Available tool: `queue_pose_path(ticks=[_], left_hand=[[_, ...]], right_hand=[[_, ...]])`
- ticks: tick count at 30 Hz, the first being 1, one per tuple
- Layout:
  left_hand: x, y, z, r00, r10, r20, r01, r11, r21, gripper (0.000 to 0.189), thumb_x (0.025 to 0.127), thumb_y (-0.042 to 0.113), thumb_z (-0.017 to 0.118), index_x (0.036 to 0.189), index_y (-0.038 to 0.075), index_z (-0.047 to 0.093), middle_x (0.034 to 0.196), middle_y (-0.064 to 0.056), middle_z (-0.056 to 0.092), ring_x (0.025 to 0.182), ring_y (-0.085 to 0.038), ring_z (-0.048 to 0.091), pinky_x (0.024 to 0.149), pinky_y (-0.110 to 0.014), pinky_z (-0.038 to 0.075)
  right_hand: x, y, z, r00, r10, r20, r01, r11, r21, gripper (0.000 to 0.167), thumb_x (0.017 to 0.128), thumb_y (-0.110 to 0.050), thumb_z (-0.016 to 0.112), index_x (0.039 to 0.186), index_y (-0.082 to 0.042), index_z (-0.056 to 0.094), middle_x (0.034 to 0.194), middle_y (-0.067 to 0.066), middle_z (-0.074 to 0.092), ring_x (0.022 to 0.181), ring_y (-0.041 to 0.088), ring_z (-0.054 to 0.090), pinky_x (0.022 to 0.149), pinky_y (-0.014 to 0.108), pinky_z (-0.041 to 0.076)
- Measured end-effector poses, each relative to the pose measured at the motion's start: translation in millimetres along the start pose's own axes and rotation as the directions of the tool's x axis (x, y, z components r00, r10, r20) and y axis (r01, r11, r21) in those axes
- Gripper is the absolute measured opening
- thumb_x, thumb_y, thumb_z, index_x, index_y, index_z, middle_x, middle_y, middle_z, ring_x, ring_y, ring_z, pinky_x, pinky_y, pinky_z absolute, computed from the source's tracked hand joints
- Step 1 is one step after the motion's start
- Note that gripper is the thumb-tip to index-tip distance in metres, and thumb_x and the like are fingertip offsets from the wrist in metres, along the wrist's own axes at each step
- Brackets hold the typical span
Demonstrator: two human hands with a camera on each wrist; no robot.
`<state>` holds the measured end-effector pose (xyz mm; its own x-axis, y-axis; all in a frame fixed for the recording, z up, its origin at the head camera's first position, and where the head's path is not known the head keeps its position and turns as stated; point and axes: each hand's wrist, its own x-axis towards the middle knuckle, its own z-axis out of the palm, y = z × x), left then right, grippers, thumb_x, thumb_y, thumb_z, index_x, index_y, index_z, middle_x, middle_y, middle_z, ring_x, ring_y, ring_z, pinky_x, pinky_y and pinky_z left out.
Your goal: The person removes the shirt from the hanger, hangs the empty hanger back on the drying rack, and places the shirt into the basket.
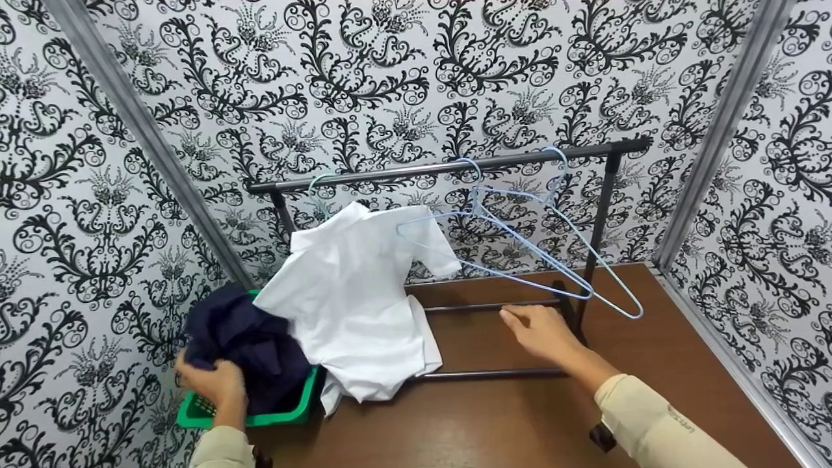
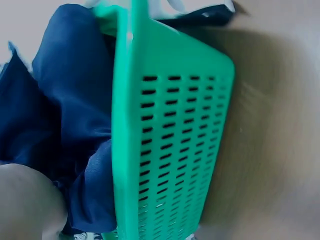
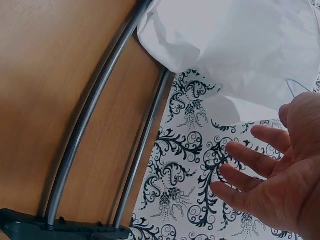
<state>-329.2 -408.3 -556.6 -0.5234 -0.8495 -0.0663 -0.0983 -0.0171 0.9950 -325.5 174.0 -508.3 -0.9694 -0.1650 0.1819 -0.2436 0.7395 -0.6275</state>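
My left hand [image 1: 218, 383] grips a bunched navy garment [image 1: 250, 344] over a green basket [image 1: 286, 416]. The hand is a little blurred and cloth covers part of its fingers. In the left wrist view, the navy cloth [image 2: 80, 110] bulges beside the basket's slotted wall [image 2: 175, 130]. My right hand [image 1: 543, 331] is in the air below the blue hangers, holding nothing; the right wrist view shows its fingers [image 3: 245, 155] spread and slightly bent. Between the hands, a white short-sleeved shirt [image 1: 364, 292] hangs on a pale green hanger [image 1: 317, 192].
Two light blue wire hangers [image 1: 533, 250] without clothes hang toward the right of the dark rack's top bar [image 1: 403, 172]. The rack's lower rails [image 1: 494, 374] lie close above the brown wooden table [image 1: 455, 422]. Patterned walls [image 1: 390, 78] enclose the back and sides.
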Motion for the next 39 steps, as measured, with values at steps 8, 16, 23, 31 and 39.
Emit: queue_pose_path(ticks=[8, 16, 23, 31, 39], left_hand=[[-8.0, -25.8, 18.2, 0.896, 0.175, 0.407, -0.357, 0.829, 0.43, 0.075, 0.102, 0.02, 0.057, 0.166, 0.005, 0.022, 0.169, -0.041, 0.013, 0.157, -0.06, 0.013, 0.122, -0.078, 0.025], [-17.7, -29.0, 14.4, 0.818, 0.027, 0.575, -0.419, 0.713, 0.562, 0.133, 0.084, 0.057, 0.083, 0.167, 0.003, -0.005, 0.163, -0.05, -0.001, 0.153, -0.071, 0.004, 0.124, -0.079, 0.016], [-3.2, -39.6, 2.2, 0.898, -0.027, 0.44, -0.308, 0.675, 0.67, 0.096, 0.091, 0.021, 0.072, 0.163, 0.003, 0.011, 0.146, -0.051, 0.028, 0.127, -0.073, 0.042, 0.098, -0.077, 0.044], [8.0, -39.0, -14.6, 0.948, 0.085, 0.306, -0.272, 0.713, 0.646, 0.066, 0.092, 0.009, 0.058, 0.148, -0.006, 0.028, 0.141, -0.052, 0.031, 0.105, -0.072, 0.051, 0.085, -0.073, 0.048], [6.4, -19.9, -8.1, 0.966, 0.237, 0.109, -0.255, 0.776, 0.577, 0.077, 0.088, 0.005, 0.065, 0.153, -0.005, 0.025, 0.162, -0.039, 0.01, 0.113, -0.062, 0.052, 0.083, -0.073, 0.049]], right_hand=[[2.1, -3, 5, 1.0, -0.001, -0.006, 0.001, 1.0, -0.005, 0.043, 0.111, -0.039, 0.057, 0.138, -0.008, 0.072, 0.138, 0.016, 0.073, 0.132, 0.042, 0.067, 0.112, 0.061, 0.052], [1.5, -3, 11, 1.0, 0.017, -0.011, -0.018, 1.0, -0.019, 0.048, 0.112, -0.043, 0.052, 0.138, -0.008, 0.072, 0.138, 0.018, 0.072, 0.13, 0.042, 0.068, 0.11, 0.059, 0.053], [1.1, -6, 13, 0.999, 0.018, -0.035, -0.017, 1.0, 0.015, 0.047, 0.114, -0.043, 0.047, 0.127, -0.011, 0.079, 0.126, 0.014, 0.079, 0.121, 0.039, 0.073, 0.104, 0.057, 0.057], [0.7, 0, 10, 1.0, 0.002, -0.026, -0.001, 1.0, 0.03, 0.049, 0.116, -0.041, 0.04, 0.127, -0.015, 0.08, 0.133, 0.011, 0.077, 0.129, 0.037, 0.07, 0.111, 0.056, 0.053], [-0.5, 11, 5, 1.0, 0.011, -0.025, -0.009, 0.999, 0.05, 0.052, 0.117, -0.041, 0.037, 0.129, -0.013, 0.078, 0.134, 0.011, 0.076, 0.13, 0.038, 0.069, 0.113, 0.056, 0.052]])
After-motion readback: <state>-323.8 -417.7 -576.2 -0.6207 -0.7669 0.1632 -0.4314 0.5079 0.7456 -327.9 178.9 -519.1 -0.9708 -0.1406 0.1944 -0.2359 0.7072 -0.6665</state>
